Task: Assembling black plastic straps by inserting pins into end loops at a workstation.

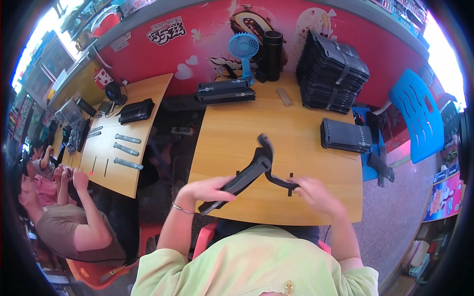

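My left hand [211,189] is closed around the lower part of a long black folded fabric piece [243,181], tilted up and to the right above the wooden table [222,133]. A black strap [276,179] runs from the piece's upper end and bends down to the right. My right hand [316,195] pinches that strap's free end. Close to its fingertips, a short dark strip [290,186] shows on the tabletop. The far end of the fabric piece curls upward.
A tall strapped stack of black folded pieces [333,74] stands back right, with a smaller pile [345,135] nearer. Along the back are flat black pieces [226,92], a blue fan [244,48] and a black bottle [272,55]. A co-worker [74,224] sits left; a blue chair [417,116] stands right.
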The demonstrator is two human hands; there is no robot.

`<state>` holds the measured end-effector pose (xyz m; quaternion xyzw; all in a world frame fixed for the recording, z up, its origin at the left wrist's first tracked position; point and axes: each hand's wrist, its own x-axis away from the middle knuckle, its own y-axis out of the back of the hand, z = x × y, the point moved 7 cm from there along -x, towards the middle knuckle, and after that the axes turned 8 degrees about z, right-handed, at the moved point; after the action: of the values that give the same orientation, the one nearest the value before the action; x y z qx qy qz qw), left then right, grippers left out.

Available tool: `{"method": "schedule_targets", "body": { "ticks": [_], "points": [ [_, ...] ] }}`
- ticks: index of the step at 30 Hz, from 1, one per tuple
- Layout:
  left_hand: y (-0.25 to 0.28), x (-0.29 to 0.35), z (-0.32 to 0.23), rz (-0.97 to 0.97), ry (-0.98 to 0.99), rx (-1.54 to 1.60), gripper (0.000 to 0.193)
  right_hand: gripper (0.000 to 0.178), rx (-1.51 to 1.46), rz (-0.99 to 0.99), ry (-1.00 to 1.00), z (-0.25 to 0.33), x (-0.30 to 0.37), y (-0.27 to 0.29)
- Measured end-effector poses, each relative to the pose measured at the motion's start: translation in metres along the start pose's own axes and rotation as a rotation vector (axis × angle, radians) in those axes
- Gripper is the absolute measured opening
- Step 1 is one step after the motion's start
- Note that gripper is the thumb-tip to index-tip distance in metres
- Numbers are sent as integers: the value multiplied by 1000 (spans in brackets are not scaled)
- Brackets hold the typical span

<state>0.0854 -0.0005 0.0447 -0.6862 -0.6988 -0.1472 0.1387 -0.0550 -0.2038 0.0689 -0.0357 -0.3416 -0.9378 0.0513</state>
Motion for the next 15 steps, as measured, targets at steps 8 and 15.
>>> {"method": "schedule_targets", "body": {
  "ticks": [8, 15],
  "points": [
    [23, 44, -5, 189, 132, -363, 39, 27, 217, -10, -34, -18, 63, 52],
    [100, 42, 20, -738, -296, 607, 29, 25, 29, -204, -313, -49, 99, 69]
  ]
}}
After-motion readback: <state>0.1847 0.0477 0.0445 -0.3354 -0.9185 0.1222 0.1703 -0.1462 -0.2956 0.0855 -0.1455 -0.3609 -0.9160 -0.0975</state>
